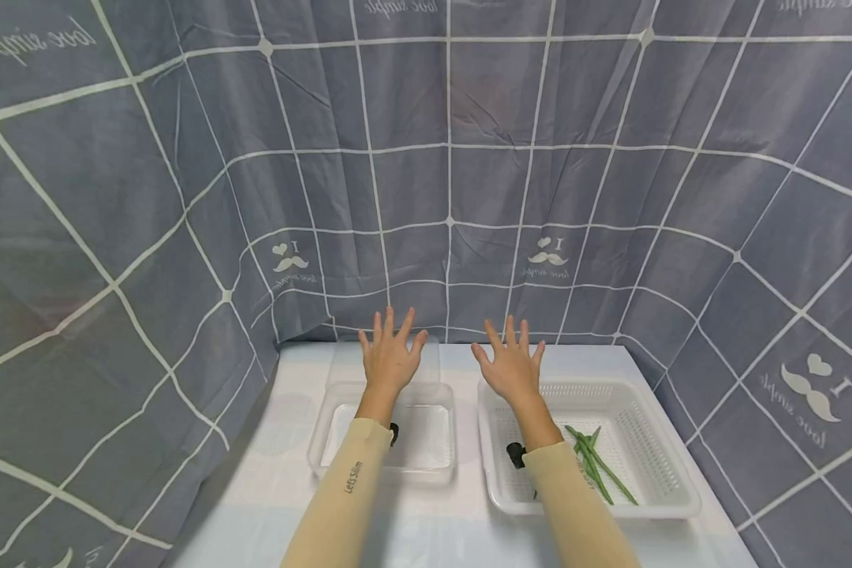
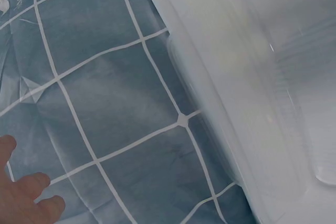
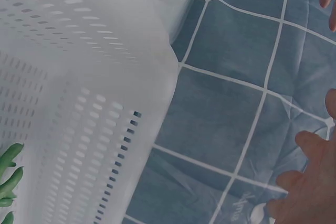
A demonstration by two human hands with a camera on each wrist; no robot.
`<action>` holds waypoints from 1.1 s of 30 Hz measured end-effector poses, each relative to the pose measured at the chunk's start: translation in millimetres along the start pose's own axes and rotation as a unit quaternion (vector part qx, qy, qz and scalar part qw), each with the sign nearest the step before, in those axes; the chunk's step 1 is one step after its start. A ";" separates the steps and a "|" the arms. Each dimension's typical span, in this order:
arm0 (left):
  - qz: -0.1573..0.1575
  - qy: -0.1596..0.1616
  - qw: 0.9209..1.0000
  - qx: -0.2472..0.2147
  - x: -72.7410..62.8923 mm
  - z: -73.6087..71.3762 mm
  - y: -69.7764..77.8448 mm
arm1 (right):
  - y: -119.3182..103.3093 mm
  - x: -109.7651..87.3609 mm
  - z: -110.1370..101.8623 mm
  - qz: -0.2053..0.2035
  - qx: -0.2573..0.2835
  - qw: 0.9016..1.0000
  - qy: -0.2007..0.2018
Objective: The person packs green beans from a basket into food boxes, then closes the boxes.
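Both hands are held out over the table with fingers spread, and neither holds anything. In the head view my left hand (image 1: 389, 359) is above the far part of a clear plastic container (image 1: 440, 465); a few of its fingers (image 2: 34, 184) show at the left wrist view's lower left. My right hand (image 1: 513, 369) is over the far left corner of a white perforated basket (image 1: 670, 473), and it appears at the right edge of the right wrist view. Several green beans (image 1: 596, 465) lie in the basket, partly hidden behind the right forearm.
A clear flat lid (image 1: 341, 363) lies behind the container, at the table's far edge. Pale table surface (image 1: 270, 473) shows left of the container. A grey curtain (image 1: 412, 189) with white grid lines surrounds the table at the back and sides. Each wrist carries a small black camera (image 1: 516, 455).
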State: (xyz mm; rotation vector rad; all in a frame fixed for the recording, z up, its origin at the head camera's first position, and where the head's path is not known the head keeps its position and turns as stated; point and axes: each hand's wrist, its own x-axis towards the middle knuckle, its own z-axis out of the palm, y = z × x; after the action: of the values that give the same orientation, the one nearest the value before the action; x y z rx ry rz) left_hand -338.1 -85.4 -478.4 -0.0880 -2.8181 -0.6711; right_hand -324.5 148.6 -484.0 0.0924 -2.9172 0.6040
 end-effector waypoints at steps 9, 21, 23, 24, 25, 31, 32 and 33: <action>0.000 0.002 1.000 -0.007 -0.4 1.4 0.0 | -0.3 -0.6 -2.6 0.000 0.005 1.000 -0.003; 0.002 0.013 1.000 -0.011 -2.2 0.9 -1.8 | 2.8 2.4 2.8 0.005 0.007 1.000 -0.013; 0.000 0.015 1.000 -0.008 -2.8 -0.9 -4.0 | 3.1 3.0 3.1 0.005 0.009 1.000 -0.017; -0.001 0.015 1.000 -0.005 -3.1 -2.1 -5.6 | 3.2 3.2 3.2 0.005 0.011 1.000 -0.020; -0.002 0.016 1.000 -0.003 -3.4 -3.2 -7.3 | 3.3 3.2 2.9 0.005 0.011 1.000 -0.023; -0.015 0.019 1.000 -0.007 -4.9 -13.4 -26.6 | 7.3 2.1 -0.8 0.008 0.025 0.999 -0.024; -0.019 0.021 1.000 -0.007 -5.6 -16.0 -32.0 | 8.5 1.7 -1.8 0.009 0.027 0.999 -0.021; -0.022 0.024 0.999 -0.008 -6.5 -18.8 -37.8 | 9.8 1.7 -2.3 0.009 0.029 0.999 -0.020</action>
State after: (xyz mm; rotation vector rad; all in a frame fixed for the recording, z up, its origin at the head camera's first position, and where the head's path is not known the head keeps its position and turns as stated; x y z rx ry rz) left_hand -331.9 -127.7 -480.3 -0.0113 -2.7775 -0.6951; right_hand -326.7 158.5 -485.5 0.0867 -2.9416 0.6976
